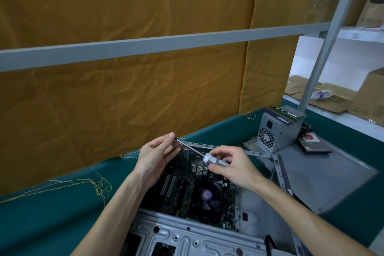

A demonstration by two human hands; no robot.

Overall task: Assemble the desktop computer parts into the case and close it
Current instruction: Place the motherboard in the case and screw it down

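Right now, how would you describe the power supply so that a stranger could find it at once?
Start from the open grey metal computer case on the green table. Look beyond its far right corner, where the grey metal side panel lies flat. The boxy grey metal power supply stands at its far end, the only thing there with a honeycomb fan grille and a black power socket.

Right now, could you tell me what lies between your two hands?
In the head view, the screwdriver's thin metal shaft spans from left hand to right hand.
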